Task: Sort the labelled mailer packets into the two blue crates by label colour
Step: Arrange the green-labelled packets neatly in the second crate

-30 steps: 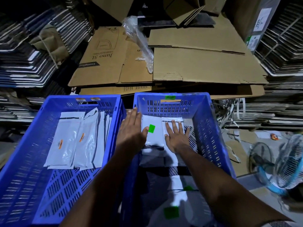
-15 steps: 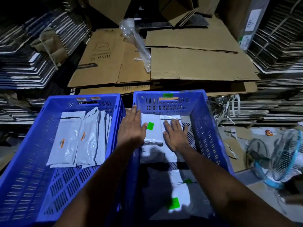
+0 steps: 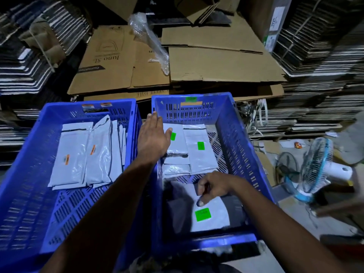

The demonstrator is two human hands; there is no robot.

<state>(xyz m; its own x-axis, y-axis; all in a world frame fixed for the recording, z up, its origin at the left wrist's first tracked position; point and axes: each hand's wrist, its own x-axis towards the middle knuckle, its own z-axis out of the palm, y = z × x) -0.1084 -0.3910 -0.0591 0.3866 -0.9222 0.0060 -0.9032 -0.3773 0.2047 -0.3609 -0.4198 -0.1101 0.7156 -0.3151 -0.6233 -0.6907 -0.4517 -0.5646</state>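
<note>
The scene is dim, with the frame's corners falling to near black. Light falls mostly on the centre, where the cardboard [image 3: 216,62] and white packets [image 3: 199,148] read clearly. The arms cast a dark shadow across the right crate [image 3: 244,154] floor. Wide-angle bending curves the stacks at both edges. The lower right is smeared with motion blur.

Bare hands [image 3: 152,138], forearms; no sleeves.

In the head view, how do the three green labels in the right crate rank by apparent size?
1. Nearest green label, largest, though it lies closest to the camera.
2. Green label on the far right packet.
3. Green label beside the left hand, partly hidden, so unsure.
</note>
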